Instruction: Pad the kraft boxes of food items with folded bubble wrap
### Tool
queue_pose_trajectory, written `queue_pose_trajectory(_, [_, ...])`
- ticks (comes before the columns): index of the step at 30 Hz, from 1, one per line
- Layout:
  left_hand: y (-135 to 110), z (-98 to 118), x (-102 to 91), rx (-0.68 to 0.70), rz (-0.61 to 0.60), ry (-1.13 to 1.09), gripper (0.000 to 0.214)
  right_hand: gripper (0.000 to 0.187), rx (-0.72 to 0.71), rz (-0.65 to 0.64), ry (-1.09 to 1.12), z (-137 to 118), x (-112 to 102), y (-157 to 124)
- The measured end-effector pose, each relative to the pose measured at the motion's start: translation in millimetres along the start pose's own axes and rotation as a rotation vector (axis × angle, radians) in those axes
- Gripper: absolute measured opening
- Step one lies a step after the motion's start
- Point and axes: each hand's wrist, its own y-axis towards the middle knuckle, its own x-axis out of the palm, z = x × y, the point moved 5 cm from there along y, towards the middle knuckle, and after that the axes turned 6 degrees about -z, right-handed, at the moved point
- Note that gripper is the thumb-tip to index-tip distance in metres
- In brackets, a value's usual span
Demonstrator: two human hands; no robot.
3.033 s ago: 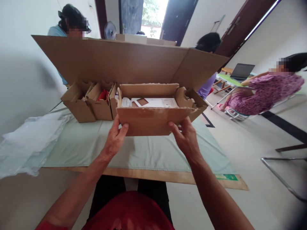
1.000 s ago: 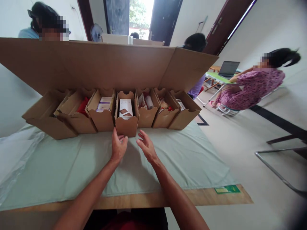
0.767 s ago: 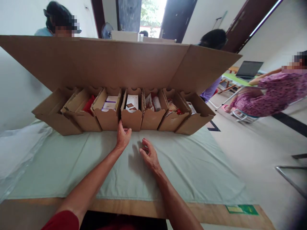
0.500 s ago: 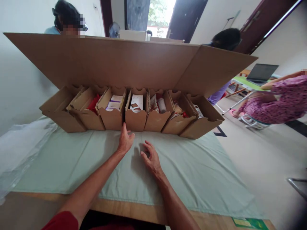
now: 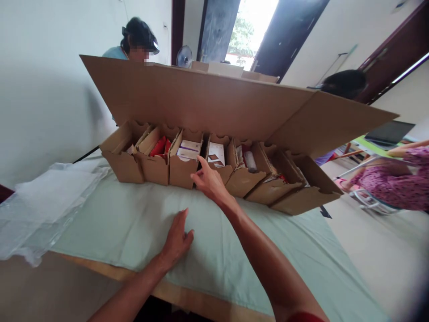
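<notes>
A row of several small open cardboard boxes [image 5: 152, 169] stands on a pale green cloth [image 5: 214, 250], under the raised flap of a large carton [image 5: 201, 100]. My right hand [image 5: 209, 181] reaches forward with fingers spread, its fingertips at the front rim of the box holding a white card [image 5: 216, 154]. It holds nothing. My left hand [image 5: 176, 239] lies flat and open on the cloth, nearer to me.
Clear plastic sheeting [image 5: 43, 205] lies at the table's left end. Behind the carton are a person in blue [image 5: 134, 42] and another dark-haired head [image 5: 345, 85]. A person in a purple dress [image 5: 395, 179] sits at right, near a laptop [image 5: 389, 132].
Both hands let go of the box with the white card after setting it into the row. My left hand drew back onto the cloth; my right hand moved up to that box. The view swung left.
</notes>
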Motion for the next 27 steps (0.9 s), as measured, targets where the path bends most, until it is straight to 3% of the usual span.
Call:
queue_pose_trajectory(4, [3, 2, -1.1, -0.025, 0.051, -0.094, 0.063, 0.042, 0.132, -0.037, -0.224, -16, 1, 41])
queue_pose_trajectory(8, [6, 5, -11.8, -0.090, 0.129, -0.208, 0.061, 0.025, 0.147, 0.015, -0.245, -16, 0, 22])
queue_pose_trajectory(12, [-5, 12, -32.1, -0.149, 0.263, -0.263, 0.059, 0.021, 0.061, 0.066, -0.095, -13, -4, -39])
queue_pose_trajectory(16, [-29, 23, -54.2, -0.176, 0.334, -0.278, 0.057, 0.020, -0.048, 0.047, 0.098, -10, -12, -125])
queue_pose_trajectory(20, [-41, 36, -79.6, -0.133, 0.411, -0.250, 0.057, 0.019, -0.041, -0.001, 0.210, 18, -34, -205])
queue_pose_trajectory(22, [-36, 41, -86.6, -0.104, 0.400, -0.238, 0.059, 0.019, 0.045, 0.085, 0.255, 45, -51, -232])
queue_pose_trajectory(24, [-26, 48, -86.7, -0.075, 0.351, -0.236, 0.060, 0.025, 0.163, 0.282, 0.320, 77, -69, -252])
queue_pose_trajectory(27, [-17, 60, -75.7, -0.009, 0.233, -0.260, 0.061, 0.046, 0.279, 0.502, 0.440, 112, -75, -277])
